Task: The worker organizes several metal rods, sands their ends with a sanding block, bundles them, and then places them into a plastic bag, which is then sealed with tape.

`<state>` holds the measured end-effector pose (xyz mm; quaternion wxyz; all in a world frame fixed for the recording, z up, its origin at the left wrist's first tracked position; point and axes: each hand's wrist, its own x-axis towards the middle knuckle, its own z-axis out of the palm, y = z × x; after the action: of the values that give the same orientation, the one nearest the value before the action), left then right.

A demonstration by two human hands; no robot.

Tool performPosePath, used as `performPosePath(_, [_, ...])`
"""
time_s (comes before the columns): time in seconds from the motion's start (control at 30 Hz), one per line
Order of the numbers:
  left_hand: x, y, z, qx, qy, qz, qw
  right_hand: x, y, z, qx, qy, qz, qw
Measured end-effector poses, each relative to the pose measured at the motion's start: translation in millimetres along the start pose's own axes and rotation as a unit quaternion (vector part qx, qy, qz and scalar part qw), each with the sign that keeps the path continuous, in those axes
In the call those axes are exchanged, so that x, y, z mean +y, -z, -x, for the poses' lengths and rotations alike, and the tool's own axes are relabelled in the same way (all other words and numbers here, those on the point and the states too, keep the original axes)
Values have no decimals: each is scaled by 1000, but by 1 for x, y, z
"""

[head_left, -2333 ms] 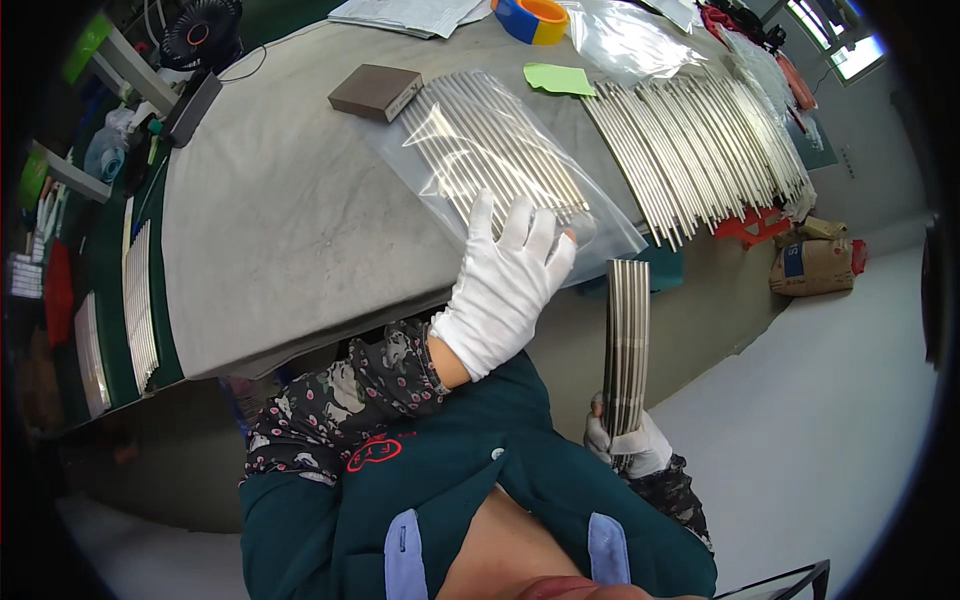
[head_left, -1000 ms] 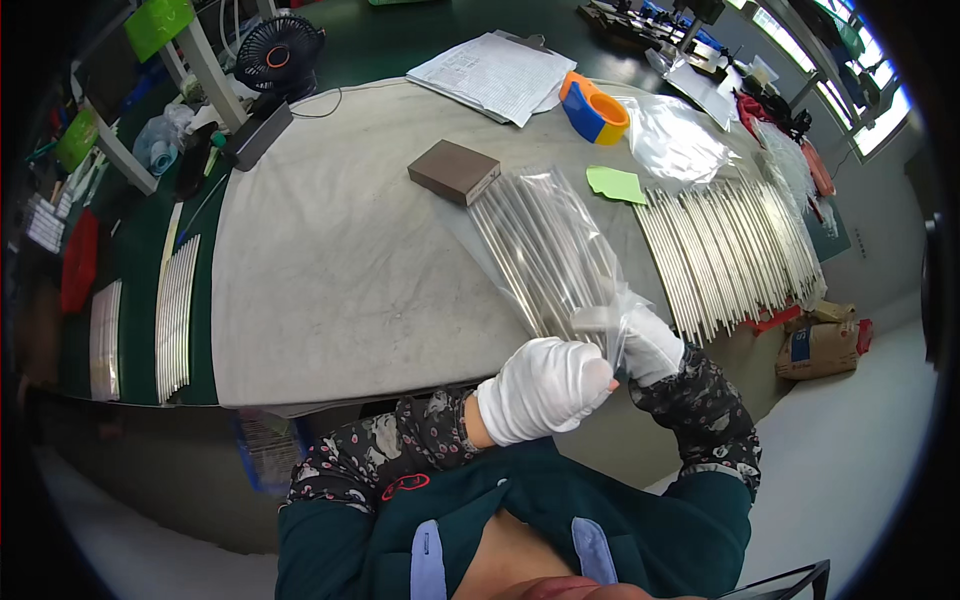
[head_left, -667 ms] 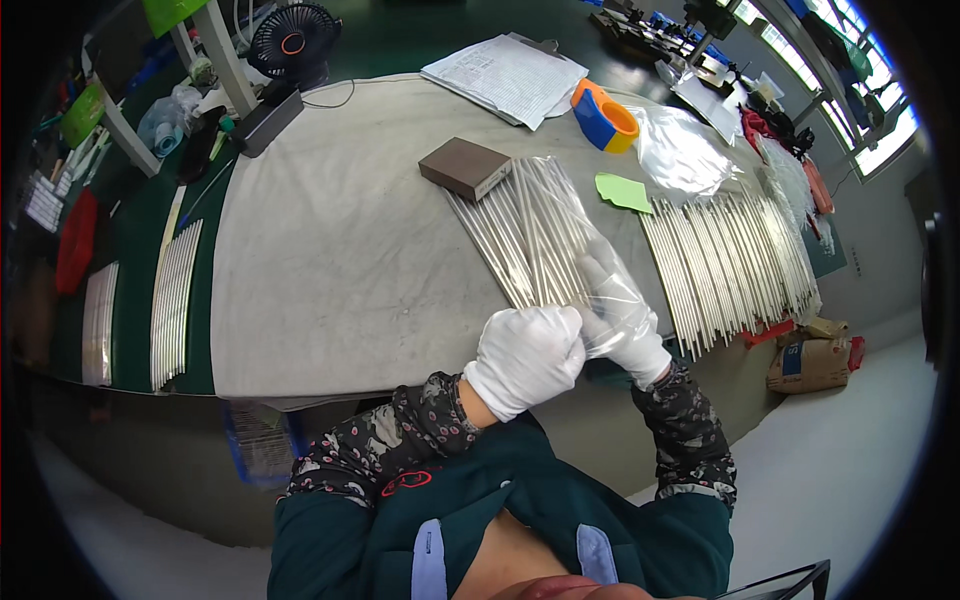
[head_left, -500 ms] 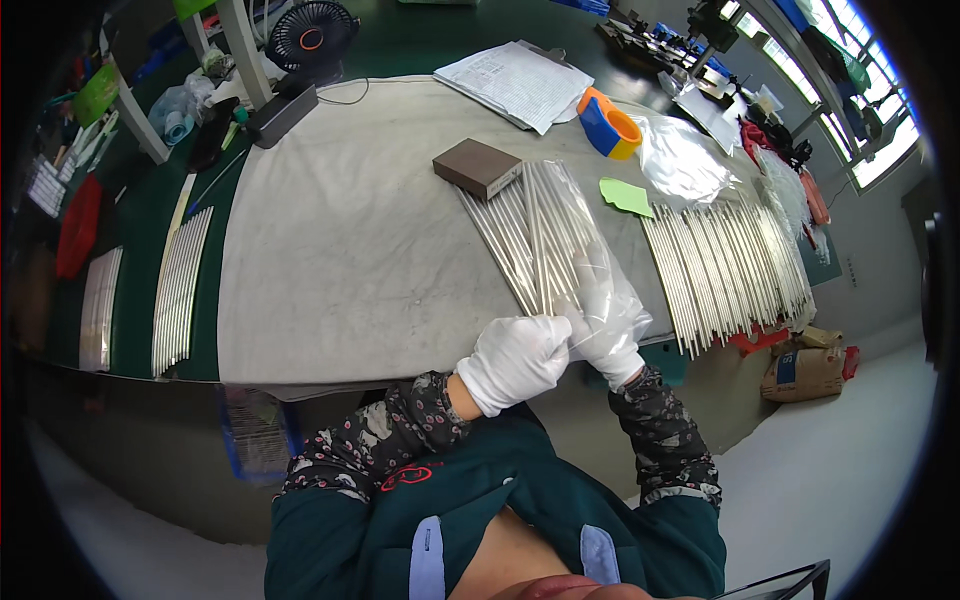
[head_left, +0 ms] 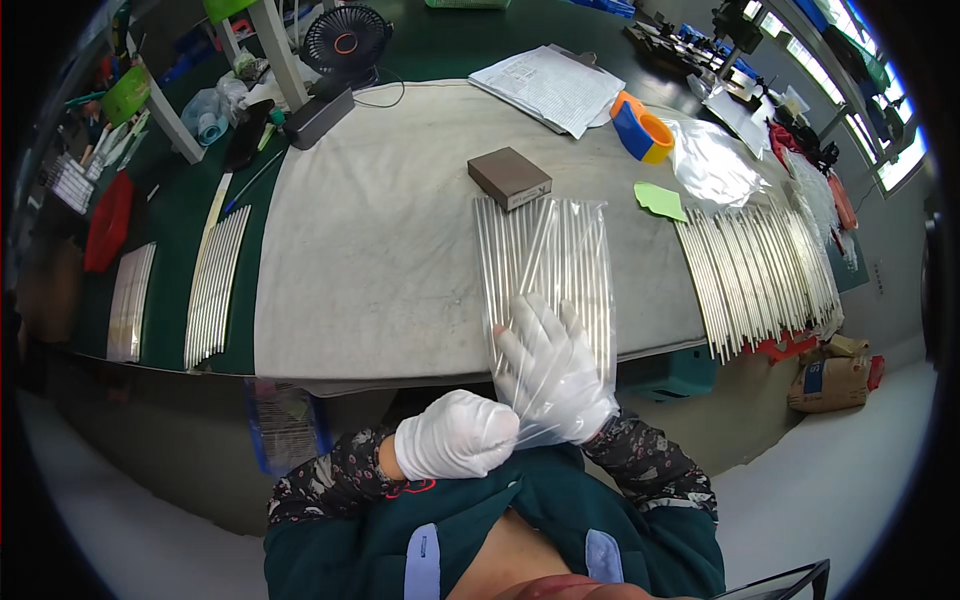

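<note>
Thin silvery metal rods (head_left: 545, 240) lie side by side in a clear plastic bag (head_left: 608, 330) at the table's front edge; a few cross the others at a slant. My right hand (head_left: 552, 372), in a white glove, is open with spread fingers over the rods' near ends. Clear film covers this hand, so it appears to be inside the bag. My left hand (head_left: 458, 436), also white-gloved, is closed at the bag's near left edge, its fingertips mostly hidden. A brown box (head_left: 509, 178) touches the rods' far ends.
More loose rods (head_left: 765, 280) lie to the right, beside a green paper piece (head_left: 660, 201) and a tape roll (head_left: 642, 132). Papers (head_left: 548, 88) sit at the back. Two rod bundles (head_left: 217, 290) lie left, below a black fan (head_left: 346, 45).
The bag and rods have turned from a slant to nearly straight and come closer to me. My left hand has moved down and left; my right hand now lies spread over the rods.
</note>
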<state>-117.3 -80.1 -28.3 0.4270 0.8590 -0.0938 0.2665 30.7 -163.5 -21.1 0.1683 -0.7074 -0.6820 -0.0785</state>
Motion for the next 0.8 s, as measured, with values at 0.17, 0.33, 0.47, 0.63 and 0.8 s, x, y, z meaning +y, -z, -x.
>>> performPosePath(0.17, [-8, -6, -6, -80, 19, 89, 993, 37, 18, 11, -54, 11, -103, 993])
performPosePath(0.33, [-19, 13, -2, -44, 72, 118, 989, 46, 16, 21, 40, -31, -150, 987])
performPosePath(0.47, [-24, 36, -5, 37, 117, 22, 992, 15, 17, 1, -58, 45, -144, 987])
performPosePath(0.63, [-33, 49, -29, -53, 87, -167, 981, 9, 17, -8, -110, 89, -189, 972])
performPosePath(0.8, [-74, 28, -35, -197, 62, -289, 935, 26, 26, 20, -40, -24, -49, 998])
